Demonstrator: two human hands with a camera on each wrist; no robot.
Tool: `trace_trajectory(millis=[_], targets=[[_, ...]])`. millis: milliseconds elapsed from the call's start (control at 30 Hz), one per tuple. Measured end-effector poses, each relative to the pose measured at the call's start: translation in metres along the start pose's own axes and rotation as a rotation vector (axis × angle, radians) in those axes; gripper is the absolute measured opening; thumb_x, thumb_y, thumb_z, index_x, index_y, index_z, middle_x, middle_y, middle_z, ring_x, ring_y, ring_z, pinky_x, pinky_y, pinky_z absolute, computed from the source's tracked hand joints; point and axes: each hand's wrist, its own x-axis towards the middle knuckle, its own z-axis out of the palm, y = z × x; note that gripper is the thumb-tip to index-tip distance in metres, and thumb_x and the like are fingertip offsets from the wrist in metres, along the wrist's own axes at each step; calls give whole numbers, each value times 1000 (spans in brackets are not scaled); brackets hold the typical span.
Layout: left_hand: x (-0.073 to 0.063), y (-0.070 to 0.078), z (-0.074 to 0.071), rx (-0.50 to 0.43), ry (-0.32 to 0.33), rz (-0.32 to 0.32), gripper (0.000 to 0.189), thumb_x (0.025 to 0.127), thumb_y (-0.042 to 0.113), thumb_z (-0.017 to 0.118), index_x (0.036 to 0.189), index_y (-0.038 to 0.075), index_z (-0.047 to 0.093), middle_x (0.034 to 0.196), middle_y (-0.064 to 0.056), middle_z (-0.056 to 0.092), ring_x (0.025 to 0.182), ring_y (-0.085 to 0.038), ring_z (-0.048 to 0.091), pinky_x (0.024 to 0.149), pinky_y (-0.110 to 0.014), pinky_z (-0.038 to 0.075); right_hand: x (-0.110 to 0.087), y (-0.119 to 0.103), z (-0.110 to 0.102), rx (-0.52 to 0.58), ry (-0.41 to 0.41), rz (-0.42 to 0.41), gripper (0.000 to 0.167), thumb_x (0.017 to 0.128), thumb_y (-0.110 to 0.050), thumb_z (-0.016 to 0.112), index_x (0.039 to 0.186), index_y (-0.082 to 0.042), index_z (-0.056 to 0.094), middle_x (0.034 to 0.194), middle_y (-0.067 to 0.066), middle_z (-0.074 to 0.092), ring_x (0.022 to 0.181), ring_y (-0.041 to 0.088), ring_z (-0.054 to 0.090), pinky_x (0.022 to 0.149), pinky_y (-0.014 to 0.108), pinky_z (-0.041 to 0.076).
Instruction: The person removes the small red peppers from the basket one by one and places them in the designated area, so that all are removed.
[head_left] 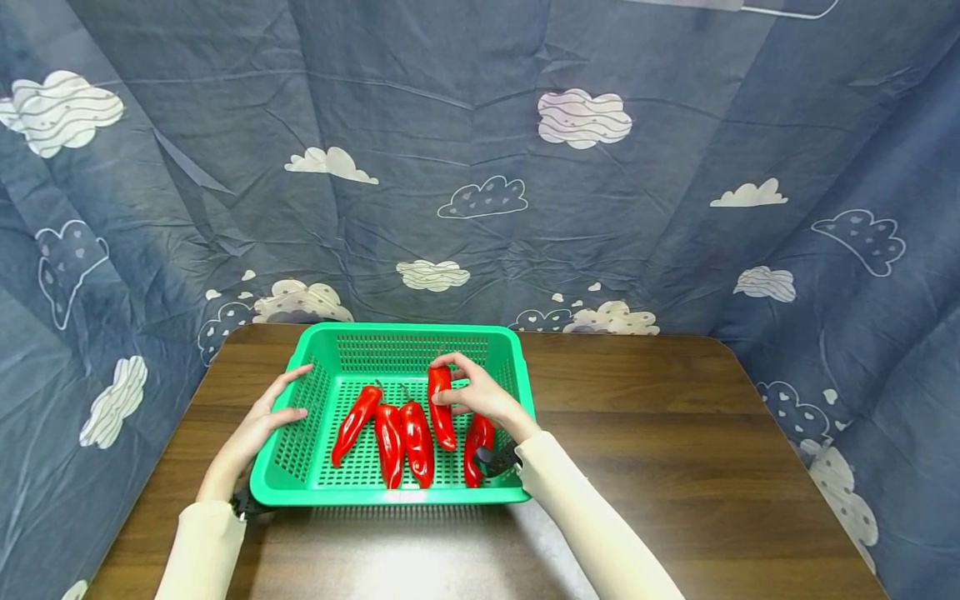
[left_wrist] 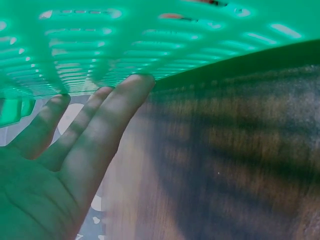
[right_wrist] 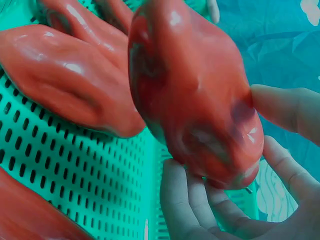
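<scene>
A green plastic basket [head_left: 390, 497] with slotted walls holds several glossy long red peppers. My right hand [head_left: 480, 393] pinches the upper end of one red pepper [head_left: 441, 408] between thumb and fingers. In the right wrist view that red pepper [right_wrist: 200, 90] stands steeply, its narrow end toward the camera. Over the basket's left rim lies my left hand [head_left: 262, 417], thumb and forefinger spread across the edge. The left wrist view shows straight fingers [left_wrist: 107, 120] against the outside of the slotted wall [left_wrist: 100, 45].
Three red peppers lie side by side left of the held one, the middle red pepper [head_left: 390, 446] among them. Another red pepper [head_left: 477, 442] lies under my right wrist. The brown wooden table [head_left: 637, 433] extends right, with a blue cloud-print curtain [head_left: 465, 150] behind.
</scene>
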Motion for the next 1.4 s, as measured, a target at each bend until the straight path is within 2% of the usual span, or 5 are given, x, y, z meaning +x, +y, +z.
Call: trace_trajectory(millis=[333, 467, 700, 1133, 1400], targets=[[0, 2, 1, 14, 0, 13, 65, 91, 4, 55, 149, 6, 26, 156, -17, 10, 138, -41, 9, 100, -64, 16, -8, -7, -9, 41, 13, -29, 46, 84, -3, 67, 127, -9, 51, 116, 23, 47, 81, 26, 62, 74, 46, 53], [0, 3, 0, 23, -1, 2, 66, 91, 5, 55, 149, 7, 26, 157, -18, 8, 138, -43, 7, 99, -65, 17, -11, -6, -13, 54, 21, -40, 46, 84, -2, 67, 127, -9, 52, 117, 23, 47, 84, 26, 62, 73, 42, 53], [-1, 3, 0, 25, 0, -11, 66, 92, 5, 55, 150, 8, 25, 157, -18, 6, 137, -43, 8, 98, -63, 20, -17, -5, -21, 82, 46, -45, 47, 83, -2, 66, 128, -9, 52, 117, 22, 47, 87, 27, 60, 76, 47, 52], [-1, 3, 1, 31, -2, -10, 65, 92, 5, 54, 150, 7, 25, 156, -19, 8, 136, -41, 14, 97, -59, 25, -34, -9, -45, 97, 56, -88, 49, 85, -1, 65, 131, -7, 48, 120, 23, 45, 90, 29, 60, 78, 46, 52], [-1, 3, 1, 41, 1, -11, 65, 92, 6, 54, 150, 8, 25, 156, -18, 8, 137, -41, 12, 98, -61, 22, -44, -9, -61, 107, 65, -102, 50, 87, -2, 64, 133, -6, 45, 121, 24, 47, 90, 26, 61, 76, 39, 53]])
